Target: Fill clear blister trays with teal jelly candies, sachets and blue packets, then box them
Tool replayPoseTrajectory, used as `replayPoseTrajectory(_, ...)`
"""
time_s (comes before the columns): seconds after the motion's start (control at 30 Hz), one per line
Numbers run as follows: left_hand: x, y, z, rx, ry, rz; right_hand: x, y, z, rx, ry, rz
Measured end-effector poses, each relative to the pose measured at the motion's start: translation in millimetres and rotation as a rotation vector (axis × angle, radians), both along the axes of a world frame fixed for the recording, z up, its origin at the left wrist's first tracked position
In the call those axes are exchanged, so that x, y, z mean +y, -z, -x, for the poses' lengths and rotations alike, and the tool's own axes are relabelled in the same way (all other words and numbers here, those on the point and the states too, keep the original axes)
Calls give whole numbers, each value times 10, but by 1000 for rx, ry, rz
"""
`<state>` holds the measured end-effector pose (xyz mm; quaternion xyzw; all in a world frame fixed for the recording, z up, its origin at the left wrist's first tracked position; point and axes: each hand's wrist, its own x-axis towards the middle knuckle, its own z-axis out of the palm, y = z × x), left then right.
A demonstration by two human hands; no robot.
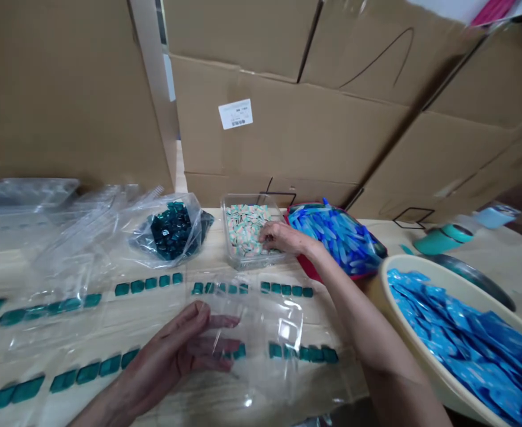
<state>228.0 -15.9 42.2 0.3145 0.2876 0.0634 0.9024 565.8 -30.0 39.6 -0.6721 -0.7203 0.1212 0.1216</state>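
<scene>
My left hand [185,347] holds a small clear plastic bag [261,323] low over the table, thumb on top and fingers under its edge. My right hand [281,236] reaches forward into a clear plastic tub [236,258] of small pale multicoloured pieces [245,228], fingers curled down among them. What the fingers hold, if anything, is hidden. Rows of small teal packets [149,283] lie on the table in lines, on both sides of the bag.
An open bag of dark teal pieces [172,230] lies left of the tub. A red tray of blue sticks [336,234] stands to its right. A cream bowl [403,323] holds blue sachets [460,341]. Clear bags pile up at left [42,225]. Cardboard boxes [314,130] wall the back.
</scene>
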Motion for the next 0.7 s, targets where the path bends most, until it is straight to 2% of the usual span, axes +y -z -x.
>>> replayPoseTrajectory(0.1, 48, 13, 15, 36, -10, 47, -9, -40, 59, -3, -24, -1)
replayPoseTrajectory(0.3, 77, 136, 18, 32, 2, 94, -7, -102, 126, -62, -32, 31)
replayPoseTrajectory(0.57, 67, 30, -5, 64, -27, 110, 23, -121, 129, -35, -61, 59)
replayPoseTrajectory(0.7, 74, 67, 8, 67, -13, 91, -6, -126, 142, -17, -72, 50)
